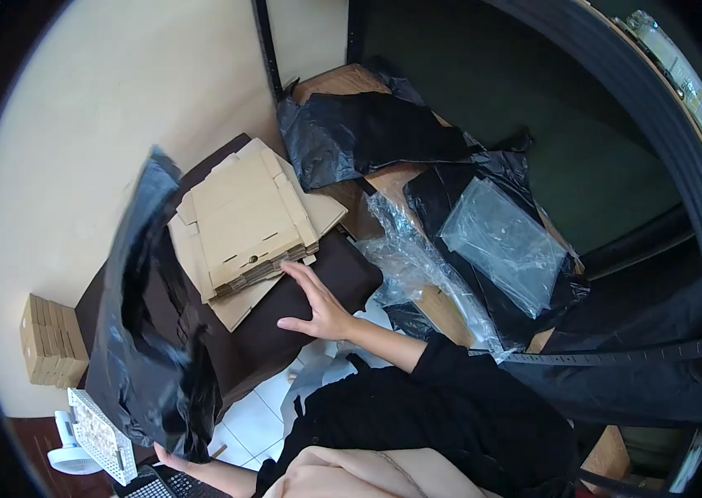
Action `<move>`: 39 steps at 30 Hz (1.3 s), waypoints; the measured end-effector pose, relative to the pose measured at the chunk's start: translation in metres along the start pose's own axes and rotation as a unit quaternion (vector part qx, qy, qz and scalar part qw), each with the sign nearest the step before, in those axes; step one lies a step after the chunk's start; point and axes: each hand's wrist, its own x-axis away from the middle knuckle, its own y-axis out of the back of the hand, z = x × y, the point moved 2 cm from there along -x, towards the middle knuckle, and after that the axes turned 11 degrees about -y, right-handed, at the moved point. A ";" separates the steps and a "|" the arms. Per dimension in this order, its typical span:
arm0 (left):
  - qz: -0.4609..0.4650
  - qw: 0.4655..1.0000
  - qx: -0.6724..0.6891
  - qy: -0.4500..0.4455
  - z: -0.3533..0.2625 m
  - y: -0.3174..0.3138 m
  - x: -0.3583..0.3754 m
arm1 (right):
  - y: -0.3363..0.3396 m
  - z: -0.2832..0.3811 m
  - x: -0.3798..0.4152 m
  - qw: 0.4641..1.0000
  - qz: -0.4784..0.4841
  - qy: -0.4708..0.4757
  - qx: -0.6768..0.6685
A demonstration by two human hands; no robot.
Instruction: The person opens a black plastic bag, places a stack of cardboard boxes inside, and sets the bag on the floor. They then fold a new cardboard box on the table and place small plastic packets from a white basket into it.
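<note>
A large black plastic bag stands up on the left, crumpled and upright, over the dark brown cloth. My left hand grips its lower edge, with most of the fingers hidden behind the plastic. My right hand is open, thumb and fingers apart, over the cloth. Its fingertips are right beside the front edge of a stack of flattened cardboard boxes. The stack lies on the covered table, its folded layers showing at the near side.
Small stacked brown boxes stand at the far left, near a white perforated basket and a white fan. Right of the table are boxes draped in black plastic, clear plastic sheets and crumpled clear wrap.
</note>
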 end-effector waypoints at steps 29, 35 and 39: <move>-0.033 0.988 -0.099 0.114 -0.090 0.194 0.057 | -0.280 0.164 0.154 0.840 0.439 -0.060 -0.315; -0.061 0.981 -0.180 -0.043 -0.131 0.139 0.075 | -0.317 0.157 0.158 0.904 0.226 -0.215 -0.292; 0.007 0.981 -0.159 -0.111 -0.126 0.108 0.087 | -0.337 0.174 0.166 0.901 0.265 -0.157 -0.305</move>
